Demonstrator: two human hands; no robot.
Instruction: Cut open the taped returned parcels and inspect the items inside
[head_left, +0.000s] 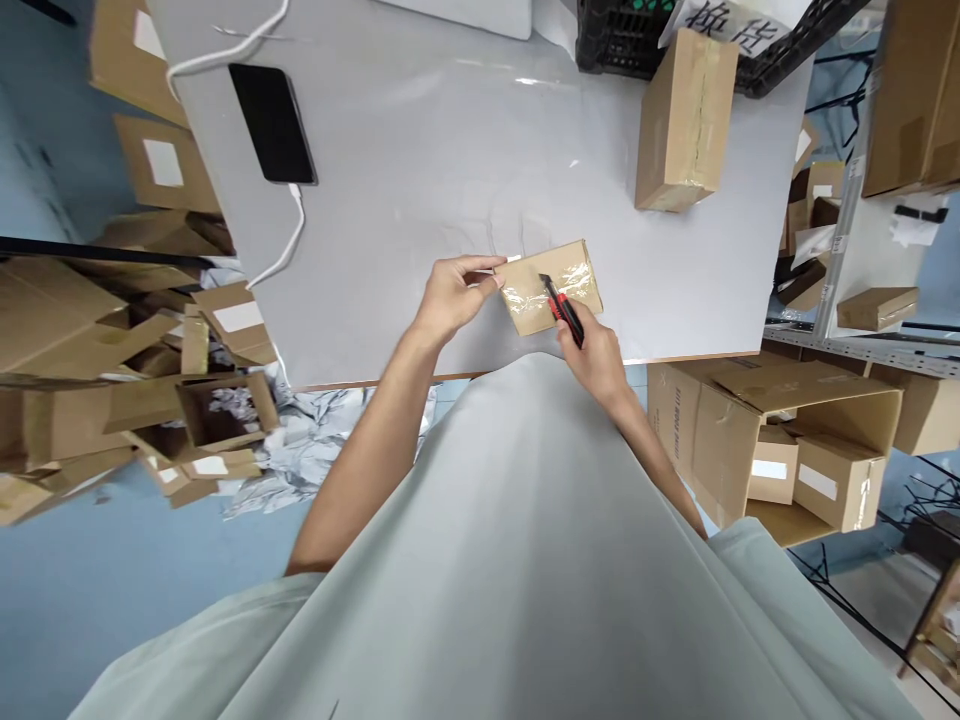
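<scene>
A small cardboard box [529, 312] with shiny clear tape lies tilted near the front edge of the table. My left hand [451, 298] pinches its left end between thumb and fingers. In my right hand [595, 352] is a red and black box cutter [564, 312], its fingers wrapped round the handle. The cutter's tip lies over the middle of the box's top face; whether it touches the cardboard I cannot tell. My right hand is close to the box's lower right corner.
On the grey table [420, 150] lies a black phone [274, 125] with a white cable. A taller taped box [686, 120] stands by a black crate [619, 45] at back right. Opened boxes [225, 410] pile up at left; a large open carton [705, 440] sits below right.
</scene>
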